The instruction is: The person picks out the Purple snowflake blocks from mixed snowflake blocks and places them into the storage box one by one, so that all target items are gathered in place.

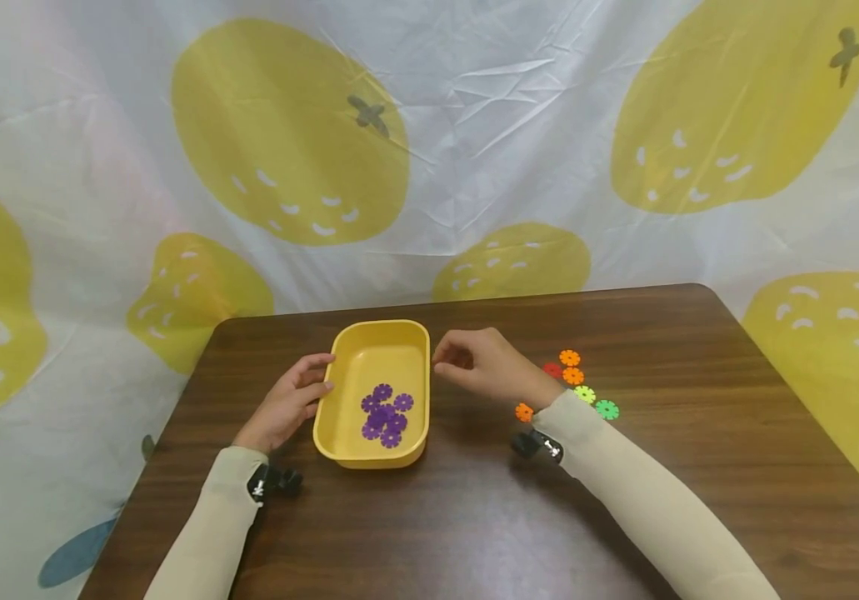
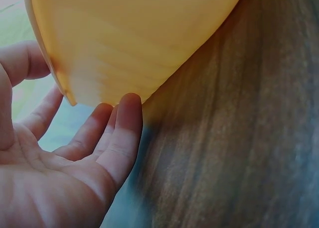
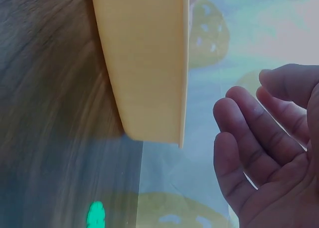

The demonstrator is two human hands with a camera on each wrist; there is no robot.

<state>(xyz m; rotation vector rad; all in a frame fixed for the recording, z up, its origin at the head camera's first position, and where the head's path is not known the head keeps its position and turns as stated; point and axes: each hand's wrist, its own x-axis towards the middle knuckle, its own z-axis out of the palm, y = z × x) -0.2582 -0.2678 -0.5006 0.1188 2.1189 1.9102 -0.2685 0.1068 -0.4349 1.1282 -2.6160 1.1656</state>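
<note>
A yellow rectangular tub point(image 1: 372, 354) sits on the table with a cluster of purple notched plastic discs point(image 1: 382, 414) inside, toward its near end. My left hand point(image 1: 294, 400) is at the tub's left side, fingertips against the outer wall and rim; the left wrist view shows the fingers point(image 2: 128, 123) spread along the wall. Beside the right rim hovers my right hand point(image 1: 485, 362), fingers loosely bent with nothing between them. In the right wrist view its fingers point(image 3: 254, 123) are apart from the tub wall point(image 3: 142, 63).
Right of the right wrist lie loose discs: orange ones point(image 1: 569, 357), a red one point(image 1: 552, 369), a yellow-green one point(image 1: 585, 394) and a green one point(image 1: 607, 409). Another orange disc point(image 1: 523, 412) is partly beside the sleeve. A fruit-printed curtain point(image 1: 466, 150) hangs behind the wooden table point(image 1: 466, 517).
</note>
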